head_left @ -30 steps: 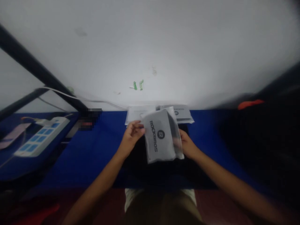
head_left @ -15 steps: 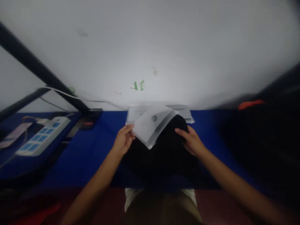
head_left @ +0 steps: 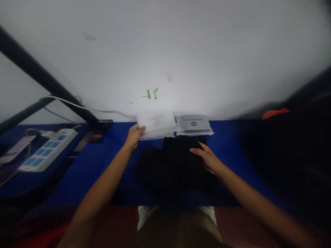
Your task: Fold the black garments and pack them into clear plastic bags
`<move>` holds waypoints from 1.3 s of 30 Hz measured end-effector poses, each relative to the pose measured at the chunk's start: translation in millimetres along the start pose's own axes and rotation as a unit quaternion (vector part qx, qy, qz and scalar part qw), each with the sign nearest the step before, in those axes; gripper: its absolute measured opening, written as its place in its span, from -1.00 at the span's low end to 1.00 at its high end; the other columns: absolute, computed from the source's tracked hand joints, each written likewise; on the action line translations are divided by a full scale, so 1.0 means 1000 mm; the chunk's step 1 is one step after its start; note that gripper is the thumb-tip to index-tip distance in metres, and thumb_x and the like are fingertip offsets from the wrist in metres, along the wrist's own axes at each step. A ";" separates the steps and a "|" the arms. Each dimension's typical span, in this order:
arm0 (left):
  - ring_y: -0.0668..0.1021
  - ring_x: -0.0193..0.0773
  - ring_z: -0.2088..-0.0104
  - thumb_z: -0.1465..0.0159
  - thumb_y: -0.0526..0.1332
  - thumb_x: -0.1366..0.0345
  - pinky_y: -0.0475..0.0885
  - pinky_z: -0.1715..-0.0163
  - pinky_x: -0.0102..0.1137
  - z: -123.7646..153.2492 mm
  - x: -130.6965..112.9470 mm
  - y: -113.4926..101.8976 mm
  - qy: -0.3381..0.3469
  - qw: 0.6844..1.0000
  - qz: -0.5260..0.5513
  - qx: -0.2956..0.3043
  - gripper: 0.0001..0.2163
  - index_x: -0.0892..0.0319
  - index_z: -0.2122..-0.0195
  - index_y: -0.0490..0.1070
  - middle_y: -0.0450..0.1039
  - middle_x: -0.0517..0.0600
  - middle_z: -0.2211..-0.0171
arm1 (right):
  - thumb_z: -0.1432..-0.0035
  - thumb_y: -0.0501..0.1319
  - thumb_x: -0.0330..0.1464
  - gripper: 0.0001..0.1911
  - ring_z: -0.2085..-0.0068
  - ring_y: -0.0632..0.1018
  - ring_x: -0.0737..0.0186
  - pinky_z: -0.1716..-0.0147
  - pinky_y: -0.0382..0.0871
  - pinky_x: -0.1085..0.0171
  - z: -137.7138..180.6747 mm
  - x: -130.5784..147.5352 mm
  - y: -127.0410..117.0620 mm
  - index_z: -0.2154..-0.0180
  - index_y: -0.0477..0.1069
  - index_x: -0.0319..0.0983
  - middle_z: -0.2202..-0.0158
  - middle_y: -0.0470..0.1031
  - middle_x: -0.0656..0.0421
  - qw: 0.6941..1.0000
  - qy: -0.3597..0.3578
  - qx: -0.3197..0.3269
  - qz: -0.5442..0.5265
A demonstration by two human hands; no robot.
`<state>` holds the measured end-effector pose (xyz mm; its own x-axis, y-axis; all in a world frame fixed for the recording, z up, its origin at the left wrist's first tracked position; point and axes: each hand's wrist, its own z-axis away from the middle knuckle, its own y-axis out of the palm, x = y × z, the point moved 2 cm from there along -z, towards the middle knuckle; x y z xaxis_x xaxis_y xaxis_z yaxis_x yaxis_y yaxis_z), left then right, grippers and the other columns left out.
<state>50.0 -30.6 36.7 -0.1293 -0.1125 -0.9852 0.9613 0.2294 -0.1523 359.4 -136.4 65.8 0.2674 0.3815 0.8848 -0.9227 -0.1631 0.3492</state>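
My left hand (head_left: 134, 135) pinches the left edge of a white plastic packaging bag (head_left: 156, 124), which lies over a stack of similar bags at the back of the table. Beside that stack, to its right, is another pile of bags (head_left: 195, 124) bearing a dark printed round logo. Black folded cloth (head_left: 178, 165), probably a garment, lies in front of me. On its right part my right hand (head_left: 208, 156) grips the cloth between thumb and fingers; some of those fingers are hidden.
A white power strip (head_left: 49, 150) with blue sockets sits at the left, a phone-like flat object (head_left: 17, 151) beside it. The blue table (head_left: 103, 165) meets a pale wall. A dark mass (head_left: 289, 155) fills the right side.
The white bag, tilted over the black cloth before, has swung back and left onto the left stack with my left hand. The right pile is uncovered; my right hand has shifted slightly nearer me.
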 end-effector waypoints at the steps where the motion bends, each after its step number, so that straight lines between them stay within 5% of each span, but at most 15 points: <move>1: 0.47 -0.27 0.53 0.00 0.33 0.16 0.35 0.53 -0.41 -0.010 0.001 -0.002 0.006 1.000 -0.023 -0.013 -0.69 0.26 0.29 0.45 0.46 -0.04 0.48 | 0.03 0.38 -0.32 -0.67 0.24 0.63 0.15 0.17 0.49 0.22 0.001 -0.001 -0.001 0.15 0.49 -0.14 0.29 0.63 0.21 1.000 0.007 0.001 0.002; 5: 0.48 0.03 0.07 0.05 0.37 0.32 0.40 0.11 -0.19 -0.024 0.000 -0.004 0.053 0.988 -0.124 -0.076 -0.61 0.25 0.17 0.42 0.48 0.11 0.20 | 0.07 0.39 -0.33 -0.65 0.30 0.62 0.20 0.24 0.49 0.27 0.005 -0.006 -0.009 0.16 0.49 -0.16 0.33 0.62 0.21 0.999 0.040 -0.005 -0.001; 9: 0.27 0.15 -0.19 -0.08 0.33 0.30 0.14 -0.20 0.02 0.006 -0.014 0.015 0.223 0.924 -0.299 -0.081 -0.55 0.23 -0.01 0.37 0.35 0.21 -0.07 | 0.14 0.41 -0.35 -0.60 0.34 0.61 0.22 0.30 0.49 0.30 0.008 -0.009 -0.015 0.17 0.49 -0.18 0.36 0.61 0.22 0.997 0.075 -0.022 -0.012; 12: 0.40 0.02 -0.08 -0.23 0.25 0.17 0.31 -0.10 -0.05 0.047 -0.023 0.044 0.265 0.930 -0.245 0.066 -0.70 0.17 0.06 0.41 0.41 0.14 0.00 | 0.19 0.41 -0.38 -0.61 0.37 0.61 0.21 0.34 0.49 0.31 0.009 -0.009 -0.017 0.21 0.50 -0.18 0.42 0.60 0.24 0.994 0.106 -0.028 -0.013; 14: 0.49 -0.10 0.04 -0.27 0.22 0.10 0.44 0.04 -0.18 0.073 -0.026 0.062 0.181 0.952 -0.128 0.210 -0.69 0.14 0.03 0.40 0.45 0.09 0.08 | 0.22 0.40 -0.40 -0.61 0.37 0.61 0.19 0.35 0.49 0.30 0.008 -0.008 -0.018 0.23 0.51 -0.19 0.44 0.59 0.23 0.993 0.118 -0.021 -0.017; 16: 0.52 -0.16 0.14 -0.26 0.23 0.05 0.51 0.23 -0.28 0.094 -0.025 0.077 0.066 0.937 -0.029 0.341 -0.61 0.10 -0.06 0.35 0.44 0.05 0.13 | 0.23 0.40 -0.41 -0.61 0.37 0.62 0.17 0.33 0.49 0.28 0.005 -0.007 -0.020 0.23 0.52 -0.21 0.42 0.60 0.20 0.993 0.119 -0.008 -0.024; 19: 0.50 -0.28 0.32 -0.18 0.33 0.08 0.48 0.45 -0.42 0.107 -0.020 0.086 -0.027 0.902 0.014 0.431 -0.52 0.07 -0.10 0.33 0.38 -0.04 0.28 | 0.15 0.41 -0.37 -0.64 0.34 0.63 0.15 0.30 0.51 0.25 0.001 -0.007 -0.030 0.21 0.52 -0.21 0.35 0.62 0.15 0.992 0.123 -0.012 -0.025; 24: 0.48 -0.30 0.38 -0.19 0.30 0.09 0.44 0.48 -0.43 0.100 -0.011 0.074 -0.003 0.905 -0.099 0.413 -0.62 0.09 0.00 0.41 0.37 -0.08 0.32 | -0.03 0.39 -0.29 -0.78 0.33 0.62 0.25 0.36 0.51 0.37 0.003 -0.013 -0.058 0.23 0.51 -0.16 0.32 0.61 0.20 0.989 0.123 -0.078 -0.032; 28: 0.52 -0.11 0.14 -0.20 0.29 0.06 0.46 0.11 -0.19 0.106 -0.019 0.069 0.120 0.887 -0.289 0.341 -0.59 0.05 -0.05 0.41 0.44 0.02 0.13 | -0.06 0.38 -0.30 -0.85 0.56 0.48 0.43 0.60 0.38 0.49 0.010 -0.017 -0.069 0.30 0.50 -0.17 0.49 0.50 0.31 0.993 0.097 -0.067 -0.018; 31: 0.37 0.02 -0.15 -0.21 0.28 0.02 0.31 -0.13 -0.07 0.126 -0.031 0.082 0.231 0.867 -0.319 0.306 -0.44 0.06 -0.20 0.26 0.30 0.13 -0.14 | -0.09 0.36 -0.25 -0.81 0.57 0.43 0.46 0.61 0.33 0.51 0.014 -0.014 -0.063 0.24 0.51 -0.16 0.49 0.46 0.32 0.996 0.082 -0.024 0.004; 35: 0.31 0.08 -0.18 -0.15 0.31 -0.06 0.26 -0.16 -0.02 0.153 -0.040 0.111 0.328 0.839 -0.298 0.315 -0.33 0.08 -0.22 0.21 0.27 0.17 -0.18 | -0.13 0.32 -0.15 -0.71 0.51 0.44 0.43 0.59 0.33 0.48 0.020 -0.006 -0.049 0.16 0.53 -0.18 0.41 0.47 0.26 0.998 0.062 0.022 0.025; 39: 0.47 -0.05 0.07 -0.25 0.20 0.28 0.37 0.02 -0.11 0.154 -0.045 0.118 0.346 0.844 -0.299 0.280 -0.77 0.13 0.07 0.40 0.48 0.08 0.12 | -0.13 0.31 -0.17 -0.72 0.50 0.40 0.42 0.56 0.27 0.45 0.025 -0.003 -0.045 0.14 0.51 -0.16 0.40 0.45 0.26 0.992 0.036 0.041 0.112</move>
<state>207.1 -147.2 75.0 -0.5569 0.5892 -0.5854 0.6130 -0.1840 -0.7684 406.8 -153.2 55.8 0.0358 0.3904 0.9200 -0.9301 -0.3237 0.1736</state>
